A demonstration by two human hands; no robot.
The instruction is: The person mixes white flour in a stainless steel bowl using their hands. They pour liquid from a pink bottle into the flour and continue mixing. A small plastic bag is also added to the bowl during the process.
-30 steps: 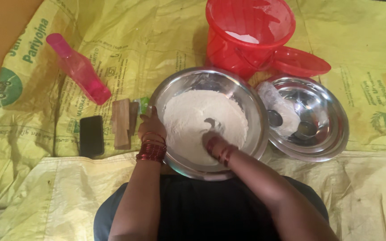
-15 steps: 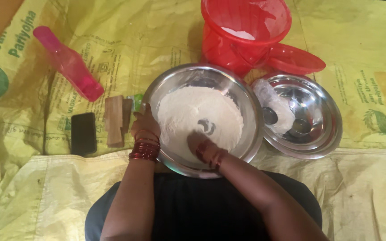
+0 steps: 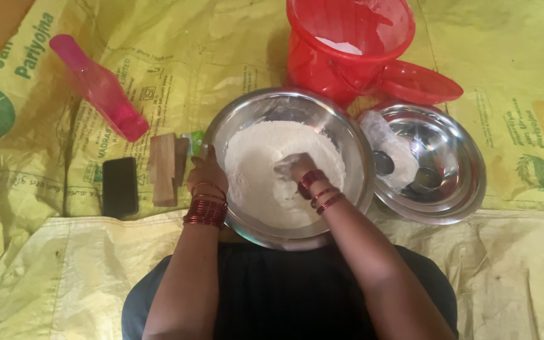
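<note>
Yellow woven sacking carries two steel bowls, red bucket, pink bottle, phone.

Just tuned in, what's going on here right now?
A person sits over a steel bowl of flour on a yellow sheet. The right hand is pushed into the flour, working it, while the left hand grips the bowl's rim. A second steel bowl, a red bucket, a pink bottle and a black phone lie around it.

Left hand curled, wrist straight, right hand reaching forward, fingers bent down, forearm angled inward
</note>
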